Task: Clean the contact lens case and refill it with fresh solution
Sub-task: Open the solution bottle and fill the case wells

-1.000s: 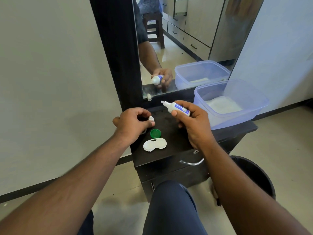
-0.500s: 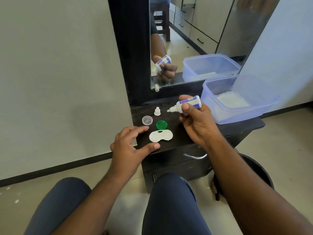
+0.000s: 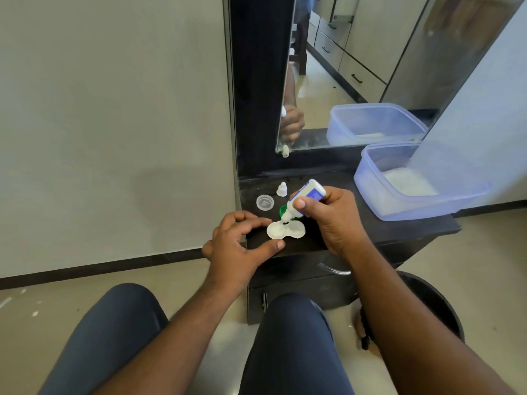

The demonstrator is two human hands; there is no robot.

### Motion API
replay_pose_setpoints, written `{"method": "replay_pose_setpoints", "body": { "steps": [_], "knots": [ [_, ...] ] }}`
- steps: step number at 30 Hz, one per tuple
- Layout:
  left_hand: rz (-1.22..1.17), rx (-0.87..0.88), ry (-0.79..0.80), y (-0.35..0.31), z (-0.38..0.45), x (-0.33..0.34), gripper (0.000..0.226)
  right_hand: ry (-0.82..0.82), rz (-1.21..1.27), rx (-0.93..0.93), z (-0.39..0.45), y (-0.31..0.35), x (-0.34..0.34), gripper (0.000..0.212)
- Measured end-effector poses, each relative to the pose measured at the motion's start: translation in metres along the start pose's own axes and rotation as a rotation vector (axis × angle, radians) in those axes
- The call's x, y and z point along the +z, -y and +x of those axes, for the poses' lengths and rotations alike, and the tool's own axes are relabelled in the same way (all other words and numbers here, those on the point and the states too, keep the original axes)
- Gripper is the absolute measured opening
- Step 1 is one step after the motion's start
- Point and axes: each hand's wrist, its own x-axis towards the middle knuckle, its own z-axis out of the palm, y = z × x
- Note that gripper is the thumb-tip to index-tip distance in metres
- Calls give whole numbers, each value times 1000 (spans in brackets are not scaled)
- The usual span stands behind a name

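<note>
Left hand (image 3: 238, 246): fingers relaxed, grip released, resting at counter (image 3: 370, 238) edge, frame centre. Contact lens case (image 3: 286, 230): white, just right of it (lidless). Right hand (image 3: 336, 220): grip grasping solution bottle (image 3: 303, 199), nozzle tilted down over case.

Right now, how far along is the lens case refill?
Done: the bottle's small white cap is off, and the clear lid and green lid lie beside the case. In hand: the right hand tips the solution bottle over it; the left hand steadies it. Left: the lids go back on.
</note>
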Motion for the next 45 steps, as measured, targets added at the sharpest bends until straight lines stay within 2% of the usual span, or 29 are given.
{"method": "replay_pose_setpoints", "body": {
  "steps": [9, 20, 23, 27, 34, 39, 45],
  "knots": [
    [-36, -20, 9, 0, -1, -1, 43, 37, -162, 10, 0, 1, 5, 6],
    [-33, -20, 44, 1, 1, -2, 42, 56, -147, 32, -2, 6, 2, 6],
    [-25, -16, 29, 1, 0, -2, 44, 84, -115, 32, -2, 6, 2, 15],
    [-21, -17, 30, 2, 0, -2, 44, 123, -77, 36, -1, 5, 0, 14],
    [-29, -23, 45, 2, 0, -2, 44, 53, -5, 34, 1, 3, -2, 8],
    [-42, -22, 43, 4, 0, -1, 45, 50, -30, 20, 1, 1, -3, 21],
    [-46, -21, 40, 4, -1, 0, 45, 77, -137, 6, 2, -1, -1, 11]
  ]
}}
